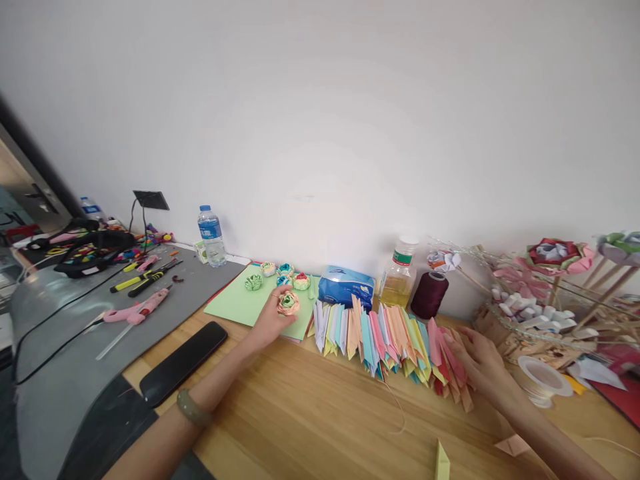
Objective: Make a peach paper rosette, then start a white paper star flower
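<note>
A small peach-and-green paper flower [289, 304] is pinched in my left hand [270, 320], just over the light green paper sheets [233, 307]. Several finished paper flowers [253, 283] sit on those sheets beyond my fingers. My right hand [477, 360] grips the right end of a long row of folded paper pieces [370, 337], at the pink and orange ones; some fingertips are hidden behind the paper. A lone yellow folded piece [442, 461] stands near the front edge. A peach folded piece [513, 445] lies partly under my right forearm.
Behind the row stand a blue tissue pack [346, 285], a bottle of yellowish liquid [397, 277] and a dark thread spool [429, 295]. A basket [540, 340] with paper flowers is at right, beside a ribbon spool [544, 380]. Leftward lie a black phone [184, 363], pink glue gun [137, 310] and water bottle [212, 237].
</note>
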